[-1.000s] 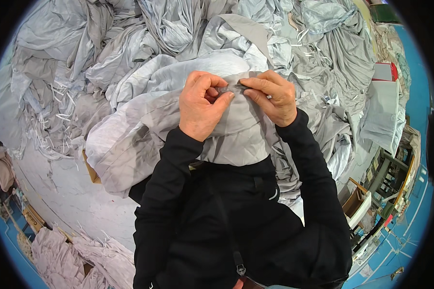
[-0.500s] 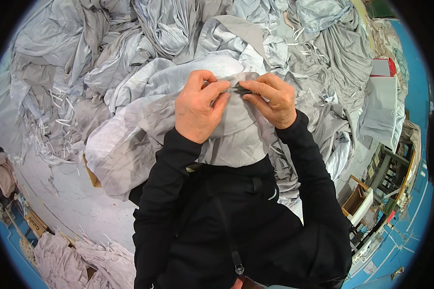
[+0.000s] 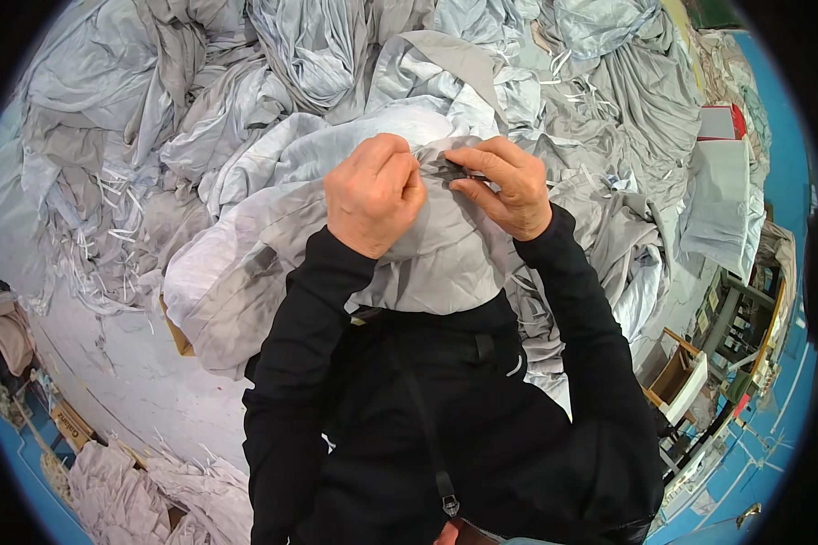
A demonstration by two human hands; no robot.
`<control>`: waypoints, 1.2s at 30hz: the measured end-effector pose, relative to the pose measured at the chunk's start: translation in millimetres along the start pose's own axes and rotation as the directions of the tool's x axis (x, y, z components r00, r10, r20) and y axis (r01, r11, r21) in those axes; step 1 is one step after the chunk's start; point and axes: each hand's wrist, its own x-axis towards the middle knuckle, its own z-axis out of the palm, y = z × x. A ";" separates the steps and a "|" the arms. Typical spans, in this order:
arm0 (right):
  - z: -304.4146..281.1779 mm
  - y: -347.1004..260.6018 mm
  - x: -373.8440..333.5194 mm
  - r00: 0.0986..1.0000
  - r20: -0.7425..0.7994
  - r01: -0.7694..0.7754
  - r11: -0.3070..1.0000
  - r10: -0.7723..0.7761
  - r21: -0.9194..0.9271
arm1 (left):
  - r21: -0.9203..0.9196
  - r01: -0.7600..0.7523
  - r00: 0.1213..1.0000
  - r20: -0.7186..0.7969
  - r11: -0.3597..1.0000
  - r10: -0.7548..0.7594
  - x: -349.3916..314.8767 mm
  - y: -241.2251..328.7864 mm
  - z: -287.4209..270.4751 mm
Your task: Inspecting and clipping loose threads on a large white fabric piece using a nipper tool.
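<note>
A light grey cloth is spread over my lap and rises in folds up to my fingers. My left hand is closed on a pinch of the cloth, its fingers curled and knuckles up. Just right of it, my right hand holds a small dark tool between thumb and fingers, against the cloth's gathered edge. Most of that tool is hidden by the fingers and folds, so its exact kind does not show.
Large heaps of grey and pale blue cloth with white ties cover the table beyond my hands. A folded grey cloth piece hangs at the right edge. An open wooden drawer juts out at right. Pale pinkish cloth lies lower left.
My left hand has rolled over, its fingers curling in so the knuckles face up, and has drawn slightly left. The right hand has shifted a little left, with the dark tool still in it.
</note>
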 end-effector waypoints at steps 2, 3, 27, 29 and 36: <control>0.5 -1.6 0.5 0.999 -0.013 0.051 0.998 -0.052 -0.045 | -0.070 0.079 0.997 0.024 0.994 -0.077 -0.2 0.2 -1.3; 0.7 -3.3 0.6 0.997 -0.011 0.078 0.994 -0.079 -0.083 | -0.139 0.161 0.986 0.053 0.977 -0.155 -0.5 0.0 -1.7; 14.5 0.4 2.1 0.988 -0.075 0.131 0.990 -0.134 -0.046 | -0.432 0.574 0.813 0.401 0.695 -0.422 7.4 -3.7 -16.7; 15.1 0.6 2.4 0.988 -0.080 0.132 0.991 -0.135 -0.039 | -0.435 0.579 0.810 0.405 0.690 -0.424 7.2 -4.0 -16.7; 16.8 0.9 1.7 0.984 -0.100 0.141 0.989 -0.146 -0.052 | -0.441 0.573 0.812 0.419 0.691 -0.406 6.5 -5.1 -17.0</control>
